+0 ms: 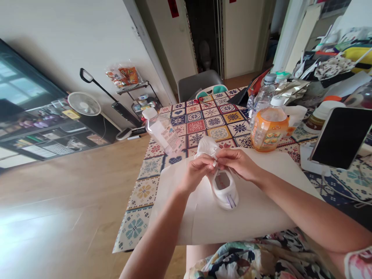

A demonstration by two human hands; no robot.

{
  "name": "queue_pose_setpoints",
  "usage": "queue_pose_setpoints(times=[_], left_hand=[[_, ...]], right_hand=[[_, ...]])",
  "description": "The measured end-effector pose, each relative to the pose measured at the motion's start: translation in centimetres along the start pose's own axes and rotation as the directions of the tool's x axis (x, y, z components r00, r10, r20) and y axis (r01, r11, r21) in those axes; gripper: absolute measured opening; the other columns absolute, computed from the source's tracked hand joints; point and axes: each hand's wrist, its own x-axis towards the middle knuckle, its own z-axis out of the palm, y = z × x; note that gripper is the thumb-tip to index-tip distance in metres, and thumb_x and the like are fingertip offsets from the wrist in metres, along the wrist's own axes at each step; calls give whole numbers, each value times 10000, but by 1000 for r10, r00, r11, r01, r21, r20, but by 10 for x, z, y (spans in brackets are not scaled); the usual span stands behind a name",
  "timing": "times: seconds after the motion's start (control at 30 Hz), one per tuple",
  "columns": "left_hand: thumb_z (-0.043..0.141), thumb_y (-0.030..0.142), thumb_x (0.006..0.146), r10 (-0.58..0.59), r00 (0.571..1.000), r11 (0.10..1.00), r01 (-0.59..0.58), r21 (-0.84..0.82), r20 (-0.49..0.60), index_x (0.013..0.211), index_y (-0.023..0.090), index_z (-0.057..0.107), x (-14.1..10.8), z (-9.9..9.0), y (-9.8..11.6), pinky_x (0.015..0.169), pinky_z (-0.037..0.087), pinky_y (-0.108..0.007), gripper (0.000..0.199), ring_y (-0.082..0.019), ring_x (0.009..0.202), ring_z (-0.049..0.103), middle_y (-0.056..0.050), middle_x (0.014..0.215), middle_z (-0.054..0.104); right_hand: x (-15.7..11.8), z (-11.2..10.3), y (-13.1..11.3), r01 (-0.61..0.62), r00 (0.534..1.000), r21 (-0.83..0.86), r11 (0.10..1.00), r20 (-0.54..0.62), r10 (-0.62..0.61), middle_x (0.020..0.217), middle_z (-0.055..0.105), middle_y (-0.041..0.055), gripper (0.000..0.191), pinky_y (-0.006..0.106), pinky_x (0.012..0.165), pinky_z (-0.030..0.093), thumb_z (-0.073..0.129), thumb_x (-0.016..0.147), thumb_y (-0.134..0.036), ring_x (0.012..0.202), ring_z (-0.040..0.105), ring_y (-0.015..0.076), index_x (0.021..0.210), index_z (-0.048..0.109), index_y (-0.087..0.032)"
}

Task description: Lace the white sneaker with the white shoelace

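Note:
A white shoe [224,199] sits on a white sheet in front of me, its heel with purple stripes towards me and its toe pointing away. Above its tongue, my left hand [198,171] pinches the white shoelace [214,164]. My right hand [238,163] is closed on the lace from the other side, its fingertips almost meeting those of the left. My fingers cover most of the lacing.
The white sheet [255,209] covers the near part of the patterned tablecloth [212,122]. A clear bottle [164,133] stands on the left. Right are an orange-labelled bottle [269,128] and a phone [341,137] on a stand. Red scissors [201,100] lie farther back.

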Motion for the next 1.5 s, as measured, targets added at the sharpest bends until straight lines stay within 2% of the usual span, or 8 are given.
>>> queue_pose_setpoints(times=[0.27,0.47,0.7,0.97,1.17,1.23,1.37,1.5], left_hand=[[900,331,622,-151,982,982,136,-130,-113,929,183,681,1,11,1,580,518,-217,405,-100,568,630,15,712,676],[864,371,664,-42,981,999,39,-21,-190,757,174,673,-2,16,0,586,501,-222,289,-106,588,610,16,658,657],[812,428,715,-54,988,989,73,130,-146,779,168,662,-4,8,-6,628,497,-258,307,-137,648,621,-19,716,663],[833,438,677,-34,973,992,62,114,-227,771,167,704,-2,8,-3,511,405,-219,315,-91,546,510,6,655,625],[849,453,658,-47,976,994,67,90,-213,763,159,732,-1,8,-1,527,426,-221,333,-101,558,546,-6,651,653],[853,459,652,-59,976,994,78,78,-212,749,158,725,0,8,0,539,429,-218,341,-99,561,552,-5,643,662],[858,479,635,-84,973,992,102,74,-216,725,153,705,0,8,-1,541,425,-220,371,-101,558,551,-3,631,662],[841,511,642,-87,972,987,113,113,-219,665,151,672,0,7,-1,507,402,-226,398,-102,520,526,0,587,636]], right_hand=[[-5,6,-3,0,1000,-103,995,-29,-3,734,676,-7,250,300,688,553,797,751,-379,697,671,154,803,630,-201],[-9,9,-8,22,998,-175,984,-58,-32,756,644,-3,247,289,669,543,754,788,-404,704,646,152,832,628,-196],[-6,10,-1,76,975,-152,986,-198,-105,754,635,-16,237,283,620,542,722,803,-400,660,641,151,882,588,-222],[-5,4,-11,178,969,-577,798,-40,-245,888,671,48,147,365,872,468,689,829,-348,907,618,210,831,686,-201],[-5,0,-10,-42,998,-359,933,28,55,880,623,29,197,318,781,475,619,863,-372,845,609,182,860,668,-180],[-6,0,-9,-49,996,-353,934,56,74,861,611,21,167,300,749,477,641,837,-341,819,599,174,875,653,-178],[-7,3,-4,145,987,-562,814,27,-157,811,601,16,152,286,721,470,674,843,-324,786,576,168,820,609,-188],[-7,7,-1,408,874,-692,595,108,-473,837,648,34,95,301,749,475,592,941,-264,809,600,170,864,603,-209]])
